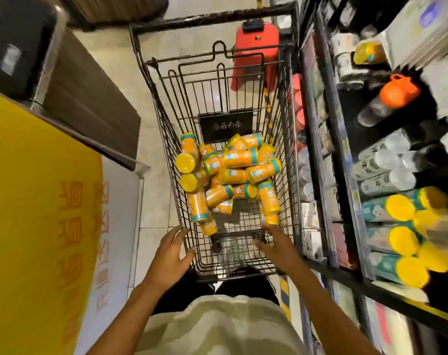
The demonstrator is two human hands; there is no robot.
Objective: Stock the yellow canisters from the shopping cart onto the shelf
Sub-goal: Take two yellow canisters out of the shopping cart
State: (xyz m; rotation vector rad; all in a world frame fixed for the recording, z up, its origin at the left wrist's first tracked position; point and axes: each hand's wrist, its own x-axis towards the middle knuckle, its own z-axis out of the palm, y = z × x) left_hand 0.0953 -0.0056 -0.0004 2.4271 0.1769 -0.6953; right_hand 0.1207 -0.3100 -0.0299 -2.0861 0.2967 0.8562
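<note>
Store aisle, shelf (345, 155) at 3 o'clock | yellow canisters (233, 172) lying heaped in shopping cart (281, 139) at 12 | left hand (170, 254), right hand (279, 248) reaching in, both open, holding nothing | risk: loose pile rolling, canister slipping.

head camera, looking steeply down, close above shopping cart (217, 160)

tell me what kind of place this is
Most likely a shop aisle: a wire shopping cart full of yellow canisters stands beside a shelf stocked with bottles.
</note>
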